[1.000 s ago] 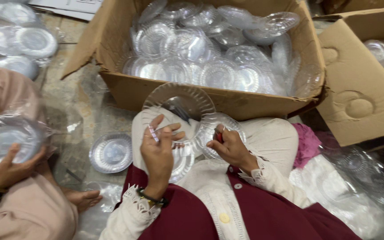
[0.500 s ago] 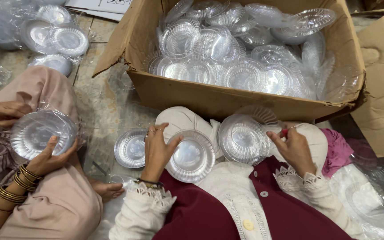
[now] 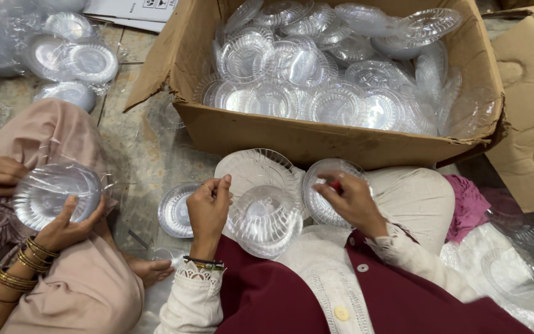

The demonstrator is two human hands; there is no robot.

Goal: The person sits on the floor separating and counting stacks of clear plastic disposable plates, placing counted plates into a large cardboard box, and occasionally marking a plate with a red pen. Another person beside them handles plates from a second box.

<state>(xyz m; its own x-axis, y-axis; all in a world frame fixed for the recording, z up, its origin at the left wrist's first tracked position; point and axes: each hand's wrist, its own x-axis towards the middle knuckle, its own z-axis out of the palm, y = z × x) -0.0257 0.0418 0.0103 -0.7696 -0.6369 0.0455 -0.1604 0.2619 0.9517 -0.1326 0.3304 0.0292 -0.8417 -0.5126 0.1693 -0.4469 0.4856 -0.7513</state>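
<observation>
Two clear plastic plates at lower centre of frame: one pinched at its left rim by left hand, other just right, gripped by right hand.

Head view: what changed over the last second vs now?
The right hand carried its clear plate out to the right, splitting it from the stack; the left hand lowered its clear plates onto the lap. Both kept their grip. The camera also shifted. Unchanged: cardboard box full of plates, the co-worker's hands holding a plate stack.
</observation>
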